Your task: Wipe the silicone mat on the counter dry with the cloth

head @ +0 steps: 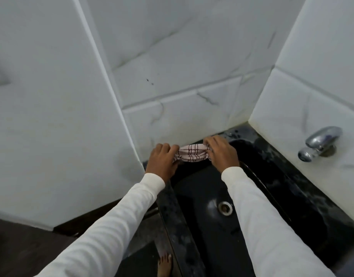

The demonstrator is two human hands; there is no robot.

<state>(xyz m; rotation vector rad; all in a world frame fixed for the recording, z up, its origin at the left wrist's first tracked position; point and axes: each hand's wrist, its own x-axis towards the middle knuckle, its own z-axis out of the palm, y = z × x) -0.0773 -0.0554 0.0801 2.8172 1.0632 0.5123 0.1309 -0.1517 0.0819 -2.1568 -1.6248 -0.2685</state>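
Both hands are up at the far end of the sink, and each has its fingers curled tight round one end of the pale cloth with thin dark-red checks [192,153]. The left hand [165,160] grips the left end, the right hand [220,151] the right end, and the cloth is bunched into a short rope between them. That looks like wringing, held over the basin so any water drops into it. Below the cloth lies the black, glossy sink basin [194,196] with its round metal drain [225,208]. The dark speckled stone counter [172,212] rims the basin, wet-looking at its far right corner. A chrome tap [320,141] juts from the white tiled wall on the right. The silicone mat is not in sight, so wiping has not begun.
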